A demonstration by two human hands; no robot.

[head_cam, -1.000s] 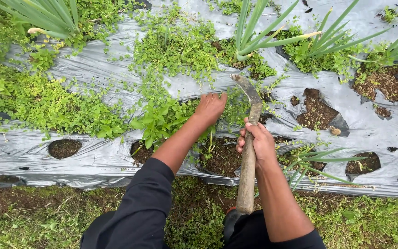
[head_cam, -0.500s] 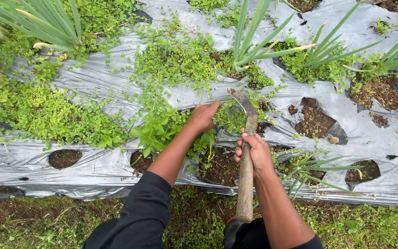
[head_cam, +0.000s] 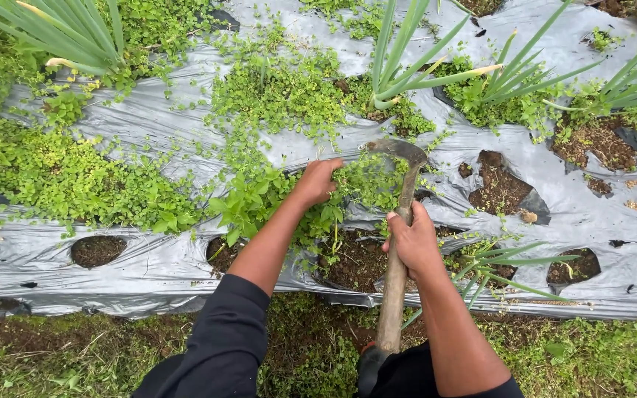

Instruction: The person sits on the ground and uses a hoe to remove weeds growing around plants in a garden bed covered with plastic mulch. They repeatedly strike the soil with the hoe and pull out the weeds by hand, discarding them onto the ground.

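The left hand (head_cam: 317, 181) closes its fingers around a clump of weeds (head_cam: 366, 183) growing from a hole in the grey plastic sheet (head_cam: 149, 125). The right hand (head_cam: 411, 239) wraps tightly around the wooden handle of a sickle (head_cam: 399, 221), its curved blade hooked over the weeds.

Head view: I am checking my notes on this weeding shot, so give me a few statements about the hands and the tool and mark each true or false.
1. The right hand grips the wooden handle of a sickle. True.
2. The left hand lies flat on the plastic sheet. False: it is closed on a clump of weeds.
3. The sickle blade curves toward the left hand. True.
4. The sheet has no holes. False: several openings show soil.
5. Both forearms are covered by sleeves. False: both forearms are bare.
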